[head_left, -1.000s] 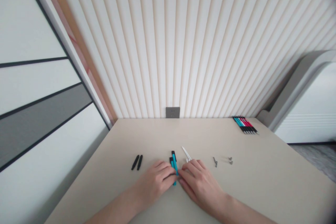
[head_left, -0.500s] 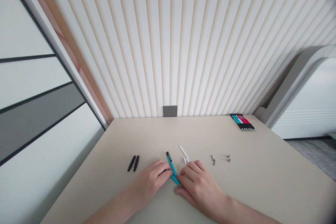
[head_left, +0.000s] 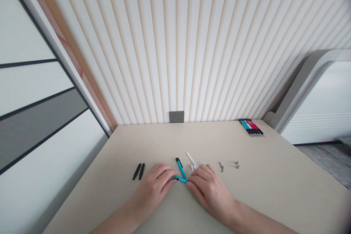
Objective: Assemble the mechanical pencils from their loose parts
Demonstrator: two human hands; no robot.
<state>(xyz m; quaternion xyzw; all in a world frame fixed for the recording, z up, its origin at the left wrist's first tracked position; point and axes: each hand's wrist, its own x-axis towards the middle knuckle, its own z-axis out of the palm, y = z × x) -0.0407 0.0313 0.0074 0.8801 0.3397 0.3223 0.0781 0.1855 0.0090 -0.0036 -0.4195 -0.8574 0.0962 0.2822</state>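
Observation:
Two turquoise pen barrels with black clip ends form a V on the table. The upper barrel (head_left: 181, 168) slants up and left. The lower barrel (head_left: 182, 180) lies nearly level, its clip end pinched in the closed fingers of my left hand (head_left: 157, 182). At the point of the V, the bent fingertips of my right hand (head_left: 207, 183) are closed on the barrels' turquoise ends. Thin white pen refills (head_left: 191, 158) stick out just beyond my right knuckles, their near ends partly hidden. Left of my left hand lie two black pen grips (head_left: 139, 171).
Small grey springs (head_left: 221, 167) and small metal tips (head_left: 237, 165) lie right of my right hand. A row of assembled pens (head_left: 251, 128) sits at the table's far right corner. A dark socket (head_left: 176, 117) is on the ribbed wall behind the table (head_left: 153, 139).
The lower barrel has turned from a slant to nearly level, and its black clip now shows by my left fingers. The upper barrel tilts more. My right fingertips have come to the barrels' ends.

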